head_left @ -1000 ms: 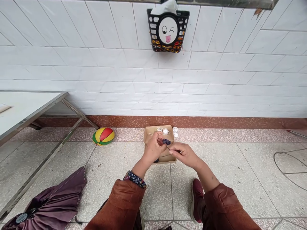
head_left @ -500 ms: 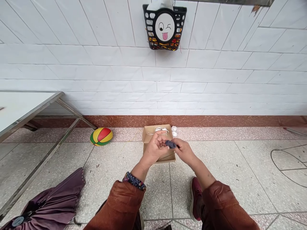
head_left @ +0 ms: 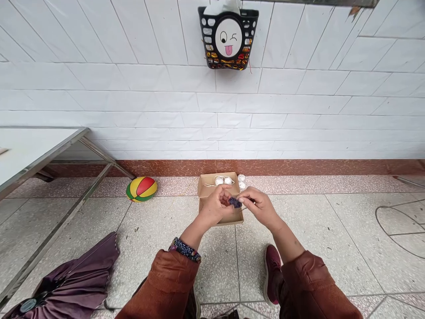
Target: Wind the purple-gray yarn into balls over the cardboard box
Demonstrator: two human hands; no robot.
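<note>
Between my two hands, above the cardboard box [head_left: 239, 217], is a small bundle of dark blue-grey yarn [head_left: 235, 202]. My left hand [head_left: 215, 206] has its fingers curled at the left side of the bundle, closed on it. From the right, my right hand [head_left: 260, 206] pinches the bundle's edge between thumb and fingers, and a thin dark strand shows near its fingertips. Behind the hands, white yarn balls [head_left: 223, 180] and loose white string lie in the box's raised half. More white balls [head_left: 241, 180] sit on the floor just right of it.
A striped ball [head_left: 141, 189] lies near the legs of a metal-framed table [head_left: 40, 141] at left. A folded purple umbrella [head_left: 76, 279] rests at lower left. On the tiled wall hangs a black basket [head_left: 229, 40]. A wire frame [head_left: 398, 234] stands at right.
My right hand has turned, with its fingers now bent over the edge of the yarn bundle. The bundle has tilted and shows less of its length. My left hand stays nearly in place.
</note>
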